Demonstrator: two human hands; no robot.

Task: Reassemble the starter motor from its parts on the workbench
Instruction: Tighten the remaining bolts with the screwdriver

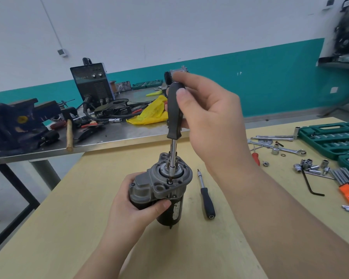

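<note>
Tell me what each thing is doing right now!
Starter motor: upright on the workbench, gripped by the left hand.
Black-handled driver: upright, tip on a screw in the motor's end housing, held by the right hand.
Spare driver: lying flat, untouched.
Green socket case: open.

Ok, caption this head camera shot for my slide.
Left hand steadies starter motor; right hand drives screwdriver into it.
</note>
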